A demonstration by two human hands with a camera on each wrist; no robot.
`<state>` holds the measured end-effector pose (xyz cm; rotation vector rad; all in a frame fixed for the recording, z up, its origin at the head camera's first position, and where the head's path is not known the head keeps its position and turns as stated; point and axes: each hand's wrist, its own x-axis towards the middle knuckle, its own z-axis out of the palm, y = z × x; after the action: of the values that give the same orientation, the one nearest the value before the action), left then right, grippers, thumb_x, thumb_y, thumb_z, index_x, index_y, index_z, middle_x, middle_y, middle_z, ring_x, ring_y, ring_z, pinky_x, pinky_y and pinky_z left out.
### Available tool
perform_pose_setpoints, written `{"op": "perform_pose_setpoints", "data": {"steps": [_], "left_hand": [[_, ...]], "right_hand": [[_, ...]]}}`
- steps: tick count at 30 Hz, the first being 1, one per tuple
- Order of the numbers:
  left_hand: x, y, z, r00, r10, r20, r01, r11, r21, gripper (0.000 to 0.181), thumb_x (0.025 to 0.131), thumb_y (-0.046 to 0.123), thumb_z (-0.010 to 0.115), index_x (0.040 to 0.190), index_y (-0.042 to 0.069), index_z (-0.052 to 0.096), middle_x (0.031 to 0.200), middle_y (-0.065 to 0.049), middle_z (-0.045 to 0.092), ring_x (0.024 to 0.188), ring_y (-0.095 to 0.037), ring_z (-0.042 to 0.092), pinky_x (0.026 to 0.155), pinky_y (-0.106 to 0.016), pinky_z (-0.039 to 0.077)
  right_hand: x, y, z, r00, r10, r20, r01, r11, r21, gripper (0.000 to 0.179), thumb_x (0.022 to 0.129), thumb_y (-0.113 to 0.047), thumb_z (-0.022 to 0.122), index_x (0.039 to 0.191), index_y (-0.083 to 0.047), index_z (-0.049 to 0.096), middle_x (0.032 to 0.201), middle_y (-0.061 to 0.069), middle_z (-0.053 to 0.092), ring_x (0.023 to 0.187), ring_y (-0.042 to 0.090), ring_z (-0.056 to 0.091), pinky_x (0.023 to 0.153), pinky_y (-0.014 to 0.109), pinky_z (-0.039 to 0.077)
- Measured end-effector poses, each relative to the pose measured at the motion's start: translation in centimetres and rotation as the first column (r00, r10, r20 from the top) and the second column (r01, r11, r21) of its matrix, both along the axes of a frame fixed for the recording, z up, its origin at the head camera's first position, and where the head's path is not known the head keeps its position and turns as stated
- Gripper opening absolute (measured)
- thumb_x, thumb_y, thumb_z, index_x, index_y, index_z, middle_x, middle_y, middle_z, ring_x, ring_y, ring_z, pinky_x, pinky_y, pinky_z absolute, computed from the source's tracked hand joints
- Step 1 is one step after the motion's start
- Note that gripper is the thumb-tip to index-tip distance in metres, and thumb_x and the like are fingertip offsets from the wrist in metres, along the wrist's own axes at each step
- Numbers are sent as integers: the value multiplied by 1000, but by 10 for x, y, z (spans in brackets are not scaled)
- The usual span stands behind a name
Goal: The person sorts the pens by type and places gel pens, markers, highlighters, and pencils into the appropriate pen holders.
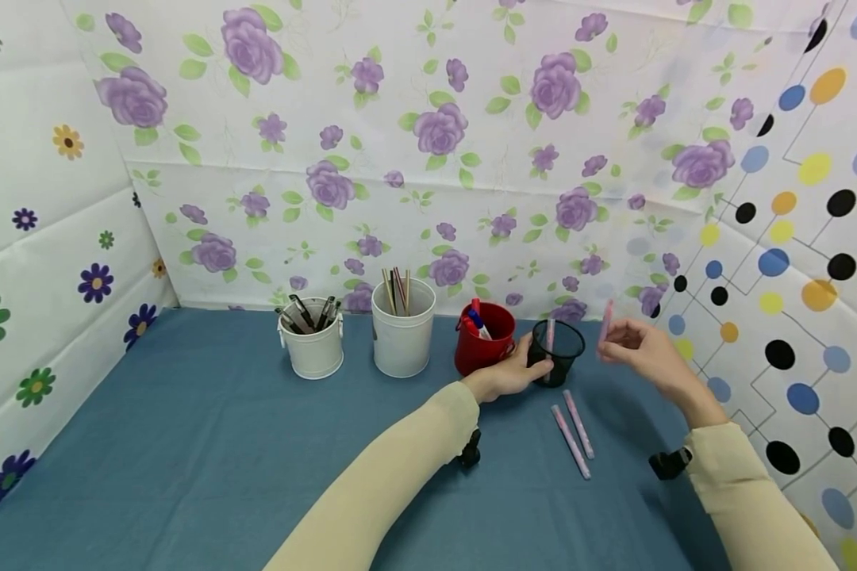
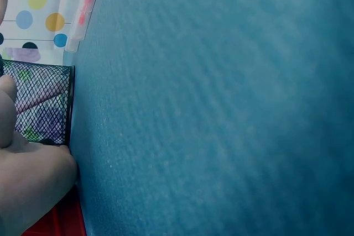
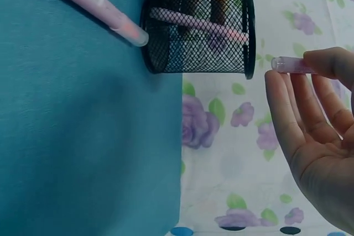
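Note:
My left hand (image 1: 503, 376) grips the black mesh pen cup (image 3: 215, 59) from its left side, thumb across the front. The cup stands upright on the table, and one pink marker (image 3: 191, 21) leans inside it. To the right of the cup, my right hand (image 1: 646, 353) pinches another pink marker (image 1: 605, 329) between thumb and fingers. That marker is held nearly upright, raised off the table and apart from the cup's rim. Two more pink markers (image 1: 571, 442) (image 1: 578, 424) lie side by side on the cloth in front of the cup.
Left of the mesh cup stands a red bucket (image 1: 471, 349) with markers in it. Further left are a taller white bucket (image 1: 402, 341) with thin sticks and a small white bucket (image 1: 317, 353) with black pens. Patterned cloth walls (image 1: 400, 230) enclose the blue table (image 1: 207, 444).

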<state>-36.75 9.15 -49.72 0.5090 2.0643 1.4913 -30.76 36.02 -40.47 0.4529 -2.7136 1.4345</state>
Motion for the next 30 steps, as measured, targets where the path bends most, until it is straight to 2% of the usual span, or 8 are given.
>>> {"op": "perform_pose_setpoints", "data": {"steps": [8,15,17,22,25,30], "left_hand": [[2,0,2,1000,13,2,-13,1000,-11,87,108,54,56,172,33,1,178,11,0,164,-17,1,134,-56,12],[13,-6,11,999,-12,-32,12,1000,-9,86,110,56,52,172,29,-1,179,6,-2,165,-21,1,134,-56,12],[10,-5,9,1000,-9,-29,8,1000,-10,84,110,52,53,172,29,1,179,5,0,165,-21,4,133,-59,15],[7,-2,6,1000,3,-9,-3,1000,-22,84,109,54,54,171,35,1,178,11,1,164,-16,4,134,-56,14],[10,-4,8,1000,-2,-7,2,1000,-17,86,108,57,54,172,35,0,178,12,-1,164,-16,2,135,-54,11],[15,-8,13,999,-19,-30,19,1000,2,87,109,56,53,172,29,0,179,6,-2,165,-21,0,134,-57,12]], "right_hand": [[-22,-19,11,999,14,52,-16,999,30,41,105,-28,73,130,1,61,117,21,71,101,23,75,84,27,65],[-34,-35,8,998,36,60,-37,999,8,41,104,-25,73,131,3,61,120,21,69,98,12,72,85,31,66],[-35,-38,6,997,34,70,-36,999,14,39,104,-24,73,130,3,62,120,18,70,98,11,72,85,31,65],[-37,-43,3,994,30,100,-33,999,22,34,105,-22,72,127,2,62,119,19,71,98,14,74,84,31,65],[-37,-44,3,993,34,113,-36,999,9,36,106,-22,71,129,3,60,123,24,68,100,15,73,89,35,65],[-34,-43,2,992,48,117,-46,999,-19,42,107,-22,69,136,6,58,130,29,64,105,21,73,94,40,65]]}}
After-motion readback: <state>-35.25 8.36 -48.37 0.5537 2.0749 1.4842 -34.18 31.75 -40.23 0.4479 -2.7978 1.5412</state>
